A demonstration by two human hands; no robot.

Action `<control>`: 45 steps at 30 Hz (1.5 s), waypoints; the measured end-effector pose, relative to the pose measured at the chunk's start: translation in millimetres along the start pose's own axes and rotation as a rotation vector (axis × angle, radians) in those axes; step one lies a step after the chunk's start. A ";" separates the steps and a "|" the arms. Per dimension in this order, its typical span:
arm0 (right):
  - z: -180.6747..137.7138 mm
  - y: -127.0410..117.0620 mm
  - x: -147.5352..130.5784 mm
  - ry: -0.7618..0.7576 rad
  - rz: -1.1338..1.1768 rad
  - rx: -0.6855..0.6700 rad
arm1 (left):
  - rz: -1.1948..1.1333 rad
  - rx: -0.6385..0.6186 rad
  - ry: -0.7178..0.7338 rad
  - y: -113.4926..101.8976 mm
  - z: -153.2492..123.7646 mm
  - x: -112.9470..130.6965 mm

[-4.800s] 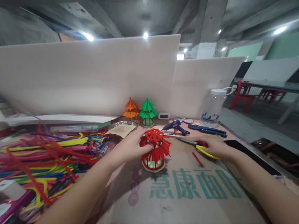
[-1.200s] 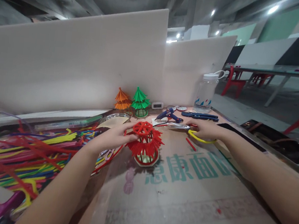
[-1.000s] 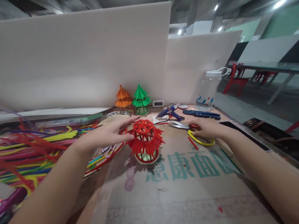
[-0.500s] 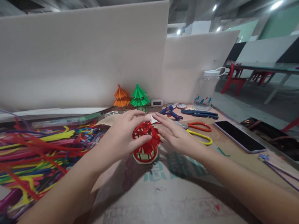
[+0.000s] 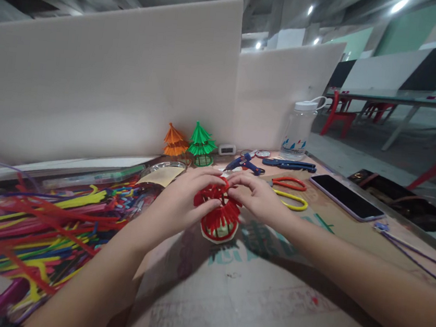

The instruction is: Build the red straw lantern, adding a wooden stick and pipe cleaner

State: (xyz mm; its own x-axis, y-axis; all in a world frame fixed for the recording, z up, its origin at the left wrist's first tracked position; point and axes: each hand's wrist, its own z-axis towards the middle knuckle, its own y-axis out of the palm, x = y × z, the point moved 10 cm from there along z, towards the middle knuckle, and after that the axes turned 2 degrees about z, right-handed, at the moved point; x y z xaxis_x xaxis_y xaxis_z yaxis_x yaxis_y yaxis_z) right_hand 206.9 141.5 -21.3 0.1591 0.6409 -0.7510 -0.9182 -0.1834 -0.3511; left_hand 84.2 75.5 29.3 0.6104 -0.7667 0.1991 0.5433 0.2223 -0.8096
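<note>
At frame centre, our left hand and right hand curl inward, each grip pinching the red pipe-cleaner lantern.

Bright red pavilion model: lattice top, fringe and base ring all red; pale green inside base. Small orange model beside small green model. Pipe cleaners: mixed heap of red, yellow, blue, green, pink, purple. Scissors: one handle red, other yellow. Glue gun blue. Phone black. Bottle: clear, white cap, blue-and-red mark. Worktop: brown cardboard, teal printed characters. Partition plain off-white. Chairs red.
</note>
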 end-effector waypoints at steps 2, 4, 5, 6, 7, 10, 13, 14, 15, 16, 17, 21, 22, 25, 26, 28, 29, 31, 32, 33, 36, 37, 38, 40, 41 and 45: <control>0.2 -2.8 -1.1 -0.004 -0.030 0.011 | 0.052 0.032 0.018 -1.8 0.0 0.3; 0.0 -4.0 -1.9 0.001 -0.045 0.015 | 0.104 0.065 0.060 -3.0 0.3 3.3; 0.0 -4.1 -2.6 0.002 -0.051 0.015 | 0.133 0.090 0.087 -4.1 0.4 5.7; -0.1 -3.8 -3.6 0.001 -0.057 0.013 | 0.164 0.119 0.114 -5.2 0.4 8.4; -0.2 -3.2 -4.7 -0.001 -0.063 0.010 | 0.194 0.146 0.141 -6.1 0.4 11.3; -0.4 -1.5 -7.3 -0.004 -0.086 0.002 | 0.250 0.206 0.184 -6.7 0.3 16.7; -0.9 -1.2 -7.8 0.002 -0.099 0.004 | 0.257 0.248 0.197 -7.4 -0.1 18.7; -1.1 -1.1 -7.8 0.003 -0.102 0.004 | 0.258 0.260 0.199 -7.9 -0.2 19.0; -1.3 -1.2 -7.9 0.004 -0.103 0.005 | 0.259 0.267 0.201 -8.2 -0.4 19.3; -1.6 -1.4 -8.0 0.005 -0.102 0.008 | 0.259 0.270 0.204 -8.4 -0.5 19.7; -2.0 -1.5 -8.3 0.004 -0.099 0.011 | 0.256 0.271 0.204 -8.6 -0.5 19.9; -2.9 -1.3 -10.4 -0.008 -0.086 0.015 | 0.223 0.242 0.166 -8.7 0.3 17.6; -2.9 -1.0 -10.4 -0.010 -0.084 0.013 | 0.212 0.228 0.144 -8.4 0.5 15.7; -2.3 -2.2 -8.2 -0.013 -0.078 0.020 | 0.175 0.174 0.057 -7.4 0.4 5.4; -1.9 -3.0 -6.9 -0.011 -0.078 0.025 | 0.161 0.148 0.020 -6.6 0.1 0.2; -0.8 -4.8 -3.8 -0.003 -0.082 0.035 | 0.122 0.082 -0.052 -3.8 -0.9 -11.4; -0.3 -5.6 -2.1 0.005 -0.087 0.038 | 0.098 0.048 -0.087 -2.4 -1.7 -17.3; 0.7 -6.7 1.9 0.030 -0.096 0.040 | 0.051 0.003 -0.156 -1.5 -3.5 -28.6; 1.1 -7.1 3.6 0.043 -0.100 0.038 | 0.030 -0.009 -0.188 -2.1 -4.4 -33.8; 1.4 -7.6 5.4 0.057 -0.103 0.035 | 0.013 -0.016 -0.213 -3.3 -5.1 -38.0; 2.3 -6.8 7.3 0.065 -0.108 0.005 | -0.024 -0.021 -0.255 -10.3 -6.9 -47.2; 2.6 -5.0 6.8 0.055 -0.112 -0.015 | -0.033 -0.014 -0.276 -14.2 -7.9 -50.8; 2.7 -2.8 6.6 0.046 -0.117 -0.036 | -0.042 0.001 -0.307 -18.9 -9.2 -55.4; 2.9 2.0 9.0 0.051 -0.108 -0.072 | -0.047 0.060 -0.398 -30.7 -13.4 -66.5; 3.0 2.9 11.8 0.068 -0.090 -0.075 | -0.034 0.091 -0.439 -36.4 -15.5 -71.0; 6.2 -8.2 23.2 0.133 -0.026 -0.003 | 0.080 0.134 -0.484 -46.8 -16.2 -75.0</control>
State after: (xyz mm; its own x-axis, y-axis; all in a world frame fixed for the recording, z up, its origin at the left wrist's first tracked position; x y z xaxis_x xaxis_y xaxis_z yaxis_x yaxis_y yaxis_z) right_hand 215.9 162.5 -32.4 0.2298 0.5413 -0.8088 -0.9121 -0.1702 -0.3730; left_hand 3.7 112.9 43.3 0.8332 -0.3837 0.3982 0.5336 0.3687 -0.7612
